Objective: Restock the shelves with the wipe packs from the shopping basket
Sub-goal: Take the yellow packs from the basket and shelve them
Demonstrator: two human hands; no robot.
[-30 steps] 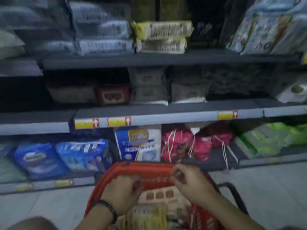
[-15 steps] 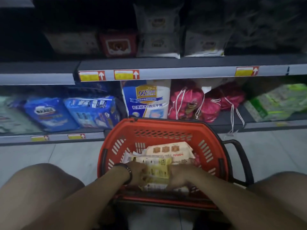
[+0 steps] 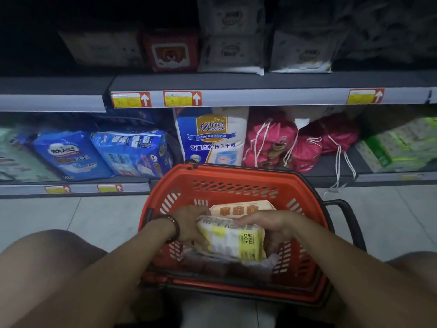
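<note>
Left hand (image 3: 189,229) and right hand (image 3: 267,224) clamp the yellow wipe pack (image 3: 234,242) by its ends in the red shopping basket (image 3: 236,172); probably soft, light, slick, so end grips suit

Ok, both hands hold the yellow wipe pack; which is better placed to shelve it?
Probably right: the right hand wraps over the yellow wipe pack, nearer the white wipe packs shelved up-right; the left hand only grips its end.
</note>
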